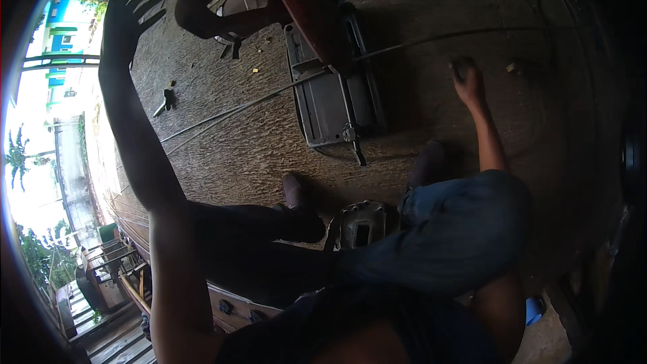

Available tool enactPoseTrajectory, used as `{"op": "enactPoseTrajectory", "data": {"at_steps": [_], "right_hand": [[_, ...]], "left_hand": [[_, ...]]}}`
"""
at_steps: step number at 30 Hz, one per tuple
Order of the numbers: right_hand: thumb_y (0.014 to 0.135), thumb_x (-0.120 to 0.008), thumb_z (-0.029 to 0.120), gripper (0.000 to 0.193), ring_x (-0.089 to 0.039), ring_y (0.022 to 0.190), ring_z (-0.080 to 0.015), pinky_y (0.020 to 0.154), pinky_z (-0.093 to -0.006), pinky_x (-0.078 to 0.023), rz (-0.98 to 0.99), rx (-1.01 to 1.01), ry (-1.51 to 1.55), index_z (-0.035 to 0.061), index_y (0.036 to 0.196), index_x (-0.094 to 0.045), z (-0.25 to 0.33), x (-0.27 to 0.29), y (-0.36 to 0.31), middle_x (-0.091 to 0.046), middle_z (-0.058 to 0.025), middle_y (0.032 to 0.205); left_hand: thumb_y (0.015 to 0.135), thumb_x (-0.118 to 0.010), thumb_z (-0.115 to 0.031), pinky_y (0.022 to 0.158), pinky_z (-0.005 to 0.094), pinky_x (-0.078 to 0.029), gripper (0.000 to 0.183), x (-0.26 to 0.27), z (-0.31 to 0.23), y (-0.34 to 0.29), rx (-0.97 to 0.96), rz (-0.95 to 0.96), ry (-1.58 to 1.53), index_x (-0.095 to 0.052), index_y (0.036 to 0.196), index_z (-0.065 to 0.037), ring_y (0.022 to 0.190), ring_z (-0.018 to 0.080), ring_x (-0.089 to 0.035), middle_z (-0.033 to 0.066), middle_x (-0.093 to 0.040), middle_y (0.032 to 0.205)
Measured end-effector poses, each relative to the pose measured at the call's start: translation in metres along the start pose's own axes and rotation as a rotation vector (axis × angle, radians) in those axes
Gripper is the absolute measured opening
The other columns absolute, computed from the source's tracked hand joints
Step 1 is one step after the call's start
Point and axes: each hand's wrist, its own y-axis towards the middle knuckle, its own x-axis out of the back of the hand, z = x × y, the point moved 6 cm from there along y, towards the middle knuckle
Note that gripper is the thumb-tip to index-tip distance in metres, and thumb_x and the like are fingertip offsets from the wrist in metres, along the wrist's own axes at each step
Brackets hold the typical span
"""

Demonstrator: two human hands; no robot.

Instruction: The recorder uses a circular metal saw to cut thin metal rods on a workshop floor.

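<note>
My left hand [135,10] is raised at the upper left, its fingers spread and nothing in them. My right hand [468,82] is out over the floor on the right, with curled fingers; a dark patch shows at them, but I cannot make out what they hold, if anything. Between the hands stands a cut-off saw with a red arm [306,7] and a grey metal base [323,111]. Thin metal rods [253,102] run across its base and out to both sides. A clamp screw [349,133] sits at the base's near end.
A dark welding mask [364,226] with a rectangular window lies between my shoes. On the rough floor are a small tool [164,102] and yellowish bits [255,71]. Something blue [534,310] lies at the lower right. Wooden framing [111,263] stands at the left.
</note>
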Motion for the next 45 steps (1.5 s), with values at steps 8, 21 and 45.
{"op": "enactPoseTrajectory", "data": {"at_steps": [8,21,45], "right_hand": [[0.087,-0.068,0.023,0.035,-0.065,0.080,-0.0221,0.073,-0.0353,-0.050,0.337,-0.267,0.077,-0.0044,0.107,-0.062,-0.034,0.071,-0.082,-0.065,-0.0186,0.098],[0.092,-0.060,0.028,0.037,-0.043,0.123,-0.0274,0.107,-0.0353,-0.032,-0.025,-0.515,-0.290,0.0173,0.128,-0.059,-0.203,0.339,-0.167,-0.049,-0.0155,0.131],[0.094,-0.053,0.034,0.032,-0.055,0.083,-0.0214,0.082,-0.0372,-0.048,-0.012,-0.236,-0.102,0.0090,0.112,-0.060,-0.072,-0.128,0.019,-0.060,-0.0092,0.097]], "left_hand": [[0.090,-0.057,-0.047,0.070,0.0391,-0.054,0.060,-0.139,-0.069,0.000,-0.263,0.014,1.199,-0.049,0.131,-0.003,0.096,0.0329,-0.061,0.0227,-0.054,0.121],[0.085,-0.064,-0.022,0.074,0.0388,-0.054,0.039,-0.148,-0.024,-0.032,-0.017,0.212,0.973,-0.056,0.121,-0.008,0.089,0.0272,-0.064,0.0119,-0.065,0.104],[0.086,-0.060,-0.017,0.062,0.0299,-0.053,0.027,-0.198,0.057,-0.097,0.163,-0.003,-0.017,-0.059,0.105,0.002,0.073,0.0184,-0.064,0.0101,-0.064,0.088]]}}
